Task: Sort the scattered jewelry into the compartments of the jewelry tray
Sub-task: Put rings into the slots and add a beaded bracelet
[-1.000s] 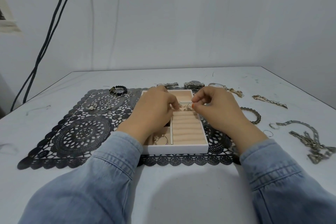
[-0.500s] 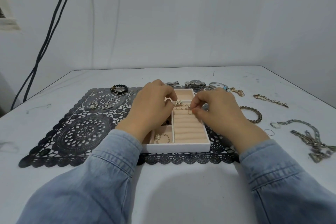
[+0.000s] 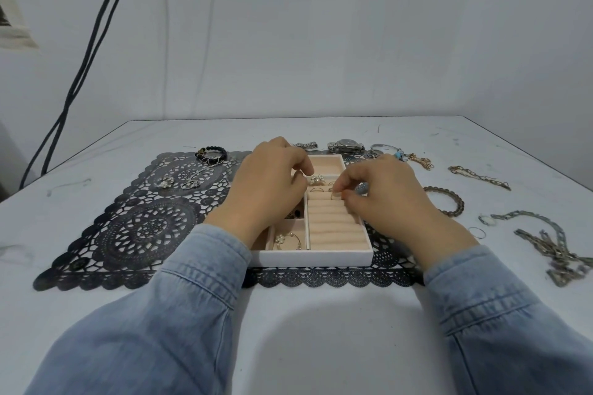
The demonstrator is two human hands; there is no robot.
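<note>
A white jewelry tray (image 3: pixel 313 257) with beige lining sits on a black lace mat (image 3: pixel 134 228). My right hand (image 3: pixel 385 199) pinches a small ring (image 3: pixel 335 196) at the far ridges of the ring rolls. My left hand (image 3: pixel 266 189) hovers over the tray's left compartments with fingers curled, holding nothing that I can see. A bow-shaped ring (image 3: pixel 317 179) and thin rings (image 3: pixel 316 190) stand in the far ring rows. A pearl piece (image 3: pixel 287 239) lies in the near left compartment.
Loose on the mat's left are a black bead bracelet (image 3: pixel 211 152) and brooches (image 3: pixel 179 182). A watch (image 3: pixel 346 145) lies behind the tray. To the right lie a brown bracelet (image 3: pixel 449 199), a gold chain (image 3: pixel 478 177), a small hoop (image 3: pixel 477 232) and heavy silver chains (image 3: pixel 555 247).
My right hand has come nearer and lower, bringing the pinched ring down onto the ring rolls. My left hand has shifted slightly left, uncovering the bow-shaped ring.
</note>
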